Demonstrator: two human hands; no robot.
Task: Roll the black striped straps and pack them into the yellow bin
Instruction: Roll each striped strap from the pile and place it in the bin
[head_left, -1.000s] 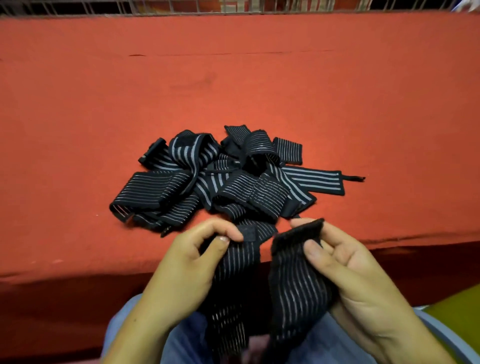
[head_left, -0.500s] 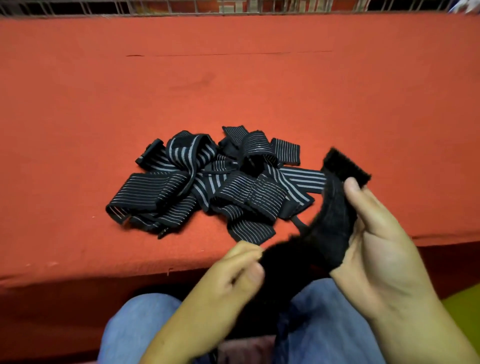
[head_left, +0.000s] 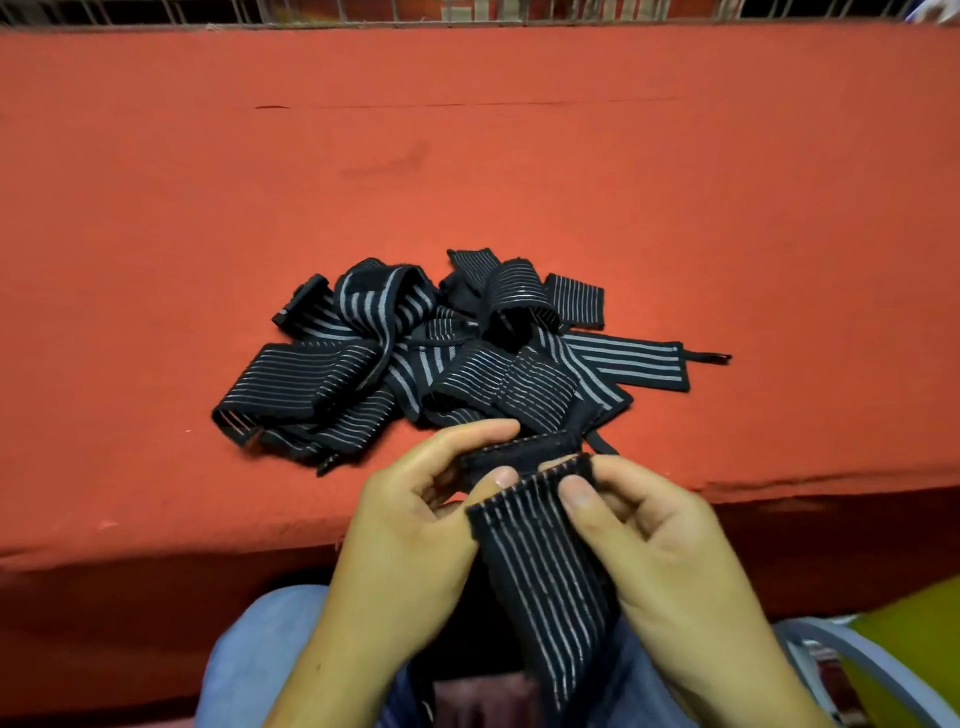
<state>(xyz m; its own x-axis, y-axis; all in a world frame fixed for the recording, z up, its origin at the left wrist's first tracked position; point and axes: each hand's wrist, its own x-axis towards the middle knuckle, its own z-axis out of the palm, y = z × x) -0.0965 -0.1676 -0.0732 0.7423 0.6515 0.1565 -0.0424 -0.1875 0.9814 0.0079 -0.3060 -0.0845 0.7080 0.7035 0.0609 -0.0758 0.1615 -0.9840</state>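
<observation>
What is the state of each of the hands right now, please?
Left hand: closed, pinching the folded top end of the striped strap.
Right hand: closed, pinching the same strap's edge.

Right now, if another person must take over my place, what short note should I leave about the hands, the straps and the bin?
Left hand: pinches the folded top end of the held strap.
Right hand: pinches the same end from the other side; the rest of the strap hangs down over the lap.
Pile of loose straps: lies on the red table, none rolled.
Yellow bin: only a corner shows at lower right; its contents are not visible.
Done: only the first fold of this strap.
Left: roll it up, pack it, then work through the pile.
</observation>
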